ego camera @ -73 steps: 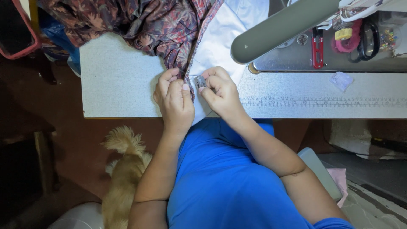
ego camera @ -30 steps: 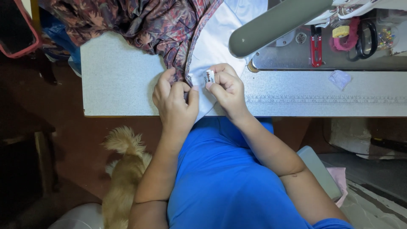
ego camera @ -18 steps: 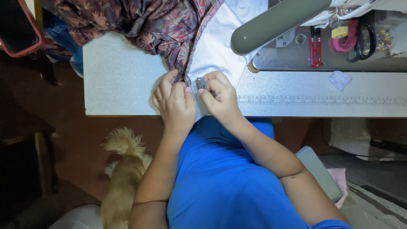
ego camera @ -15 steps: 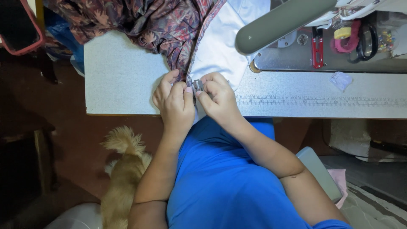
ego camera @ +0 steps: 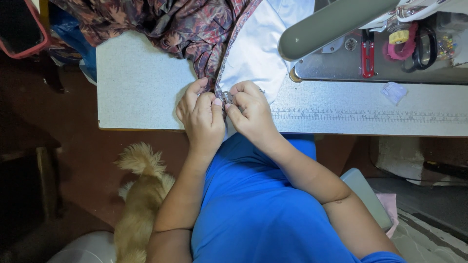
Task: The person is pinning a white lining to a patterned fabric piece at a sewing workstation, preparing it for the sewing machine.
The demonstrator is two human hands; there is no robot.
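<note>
Blue shirt nearest, tan dog (ego camera: 141, 195) beside. At bench (ego camera: 141, 87) edge, left hand (ego camera: 202, 119) and right hand (ego camera: 248, 109) pinched together on patterned fabric (ego camera: 195, 29) seam, likely picking stitches; next, fine grip needed. White cloth (ego camera: 265, 46), sewing machine (ego camera: 341, 24) beyond.

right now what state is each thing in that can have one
left hand: pinching the patterned dark red fabric edge
right hand: pinching the same edge, a small metal piece between the fingers
patterned fabric: bunched on the grey table
white cloth: lying flat
red-handled snips: shut, lying idle
</note>
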